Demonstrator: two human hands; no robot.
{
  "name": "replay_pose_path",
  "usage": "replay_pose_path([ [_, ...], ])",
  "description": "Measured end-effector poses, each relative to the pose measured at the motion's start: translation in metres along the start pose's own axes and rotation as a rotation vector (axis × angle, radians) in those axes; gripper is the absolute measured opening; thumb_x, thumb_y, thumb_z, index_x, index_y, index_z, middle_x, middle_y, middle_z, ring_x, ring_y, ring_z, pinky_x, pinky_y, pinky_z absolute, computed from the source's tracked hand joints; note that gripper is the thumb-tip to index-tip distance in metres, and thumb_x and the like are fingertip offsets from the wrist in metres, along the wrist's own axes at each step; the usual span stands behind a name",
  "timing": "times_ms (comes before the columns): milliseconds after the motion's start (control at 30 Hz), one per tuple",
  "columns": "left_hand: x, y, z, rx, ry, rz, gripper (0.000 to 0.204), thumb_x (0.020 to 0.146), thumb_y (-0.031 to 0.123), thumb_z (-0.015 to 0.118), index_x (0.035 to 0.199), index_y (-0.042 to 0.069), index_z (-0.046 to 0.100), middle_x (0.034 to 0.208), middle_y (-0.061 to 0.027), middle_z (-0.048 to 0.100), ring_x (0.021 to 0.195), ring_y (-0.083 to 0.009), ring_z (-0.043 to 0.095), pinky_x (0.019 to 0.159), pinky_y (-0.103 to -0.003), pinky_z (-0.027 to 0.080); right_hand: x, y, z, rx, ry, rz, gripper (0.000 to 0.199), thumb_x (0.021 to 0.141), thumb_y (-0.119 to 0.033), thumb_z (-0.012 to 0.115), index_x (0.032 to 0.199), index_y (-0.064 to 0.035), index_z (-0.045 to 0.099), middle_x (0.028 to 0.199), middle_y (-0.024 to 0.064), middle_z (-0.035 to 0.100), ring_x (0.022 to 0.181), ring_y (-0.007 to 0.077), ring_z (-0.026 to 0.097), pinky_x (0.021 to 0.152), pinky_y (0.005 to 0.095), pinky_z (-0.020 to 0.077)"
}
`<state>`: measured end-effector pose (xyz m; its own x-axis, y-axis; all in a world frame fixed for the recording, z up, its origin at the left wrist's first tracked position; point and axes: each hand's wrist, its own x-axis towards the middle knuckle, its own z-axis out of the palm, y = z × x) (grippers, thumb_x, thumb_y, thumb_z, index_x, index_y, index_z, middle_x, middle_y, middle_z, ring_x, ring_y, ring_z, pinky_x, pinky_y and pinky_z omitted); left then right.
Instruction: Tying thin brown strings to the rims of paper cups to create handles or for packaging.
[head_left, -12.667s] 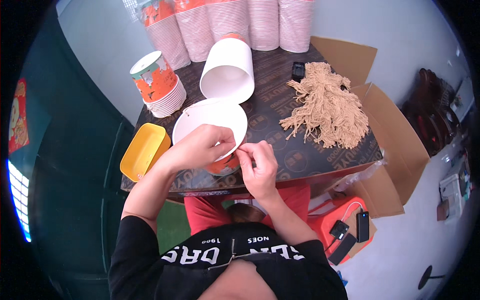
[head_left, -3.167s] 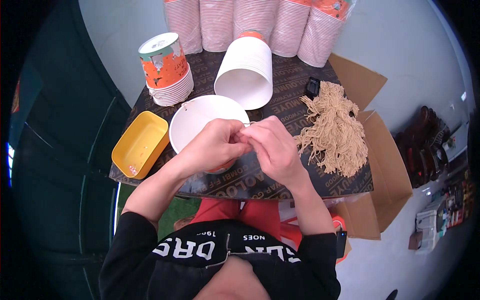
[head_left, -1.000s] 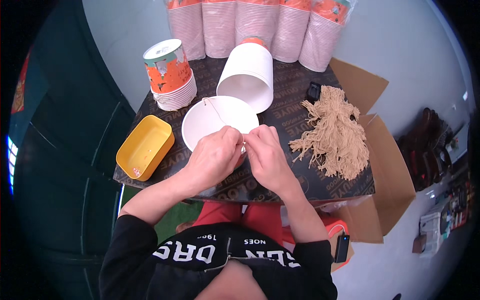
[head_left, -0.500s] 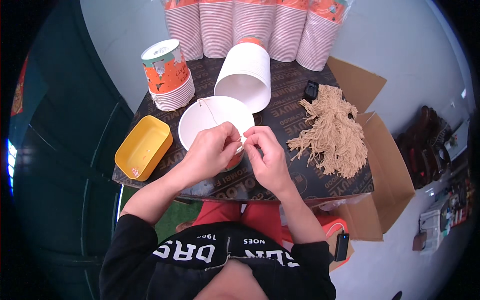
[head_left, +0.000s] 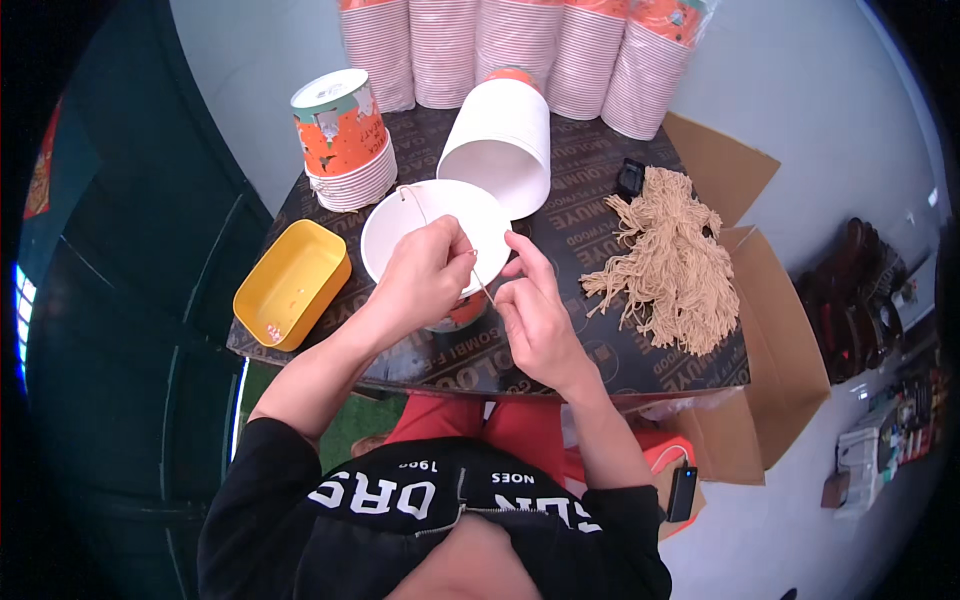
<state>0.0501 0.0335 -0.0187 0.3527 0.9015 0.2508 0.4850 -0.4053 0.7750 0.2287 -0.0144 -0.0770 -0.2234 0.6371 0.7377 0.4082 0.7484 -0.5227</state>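
A paper bucket (head_left: 387, 238), white inside with an orange printed outside, sits in front of me with its mouth tilted toward me. A thin tan string (head_left: 415, 198) passes through its far-left rim and runs down to my left hand (head_left: 420, 275). The left thumb and fingers pinch the string over the bucket's near rim. My right hand (head_left: 543, 325) is just to the right, its index finger raised and its thumb and other fingers curled on the string's end. A short stretch of string spans between the hands. My left hand hides part of the bucket.
A yellow tray (head_left: 328, 285) with small bits inside stands at left. Behind are upside-down orange buckets (head_left: 345, 140) and a white nested stack (head_left: 500, 125) on its side. A bundle of tan strings (head_left: 670, 270) lies right, near a black object (head_left: 630, 177). Wrapped bucket stacks (head_left: 515, 50) line the back.
My right hand has moved down and away from the left, drawing a short length of string between them. Its index finger has lifted. The left hand still pinches the string.
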Motion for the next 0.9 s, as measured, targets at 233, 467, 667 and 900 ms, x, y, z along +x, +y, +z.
replay_pose_path([
  [233,0.001,0.002,0.001,-0.048,0.000,-0.009,0.012,0.087,0.008,0.063,0.083,-0.004,0.061,0.070,-0.0158,0.065,0.066,-0.0246,0.066,0.060,-0.038,0.050,-0.020,0.005,0.015,0.195,0.218,0.363,0.016,0.100,-0.011,0.054,0.103,0.0027,0.061,0.105,0.0112,0.064,0.084,0.0137,0.059,0.073,0.0271,0.0485],
  [467,0.002,0.001,0.000,0.002,0.015,0.009,0.012,0.084,0.007,0.062,0.080,-0.005,0.060,0.069,-0.0172,0.065,0.067,-0.0262,0.067,0.061,-0.039,0.050,-0.015,-0.006,0.023,0.037,0.180,0.220,0.004,0.091,-0.002,0.061,0.093,0.0008,0.059,0.080,0.0141,0.060,0.074,0.0311,0.060,0.067,0.0375,0.0484],
  [667,0.004,0.002,-0.005,0.033,-0.024,0.007,0.011,0.084,0.007,0.063,0.083,-0.004,0.063,0.069,-0.0171,0.065,0.067,-0.0268,0.067,0.062,-0.038,0.051,-0.004,-0.007,0.017,-0.158,0.231,-0.035,0.008,0.086,0.004,0.063,0.091,0.0005,0.059,0.087,0.0152,0.060,0.078,0.0341,0.060,0.067,0.0406,0.0491],
  [900,-0.012,0.012,-0.006,0.029,-0.006,0.171,0.007,0.087,0.004,0.065,0.086,-0.002,0.063,0.078,-0.0067,0.065,0.072,-0.0131,0.060,0.065,-0.028,0.048,0.005,-0.010,0.016,0.133,0.273,0.106,0.013,0.085,0.006,0.065,0.095,0.0009,0.059,0.108,0.0167,0.064,0.089,0.0305,0.067,0.077,0.0353,0.0533],
])
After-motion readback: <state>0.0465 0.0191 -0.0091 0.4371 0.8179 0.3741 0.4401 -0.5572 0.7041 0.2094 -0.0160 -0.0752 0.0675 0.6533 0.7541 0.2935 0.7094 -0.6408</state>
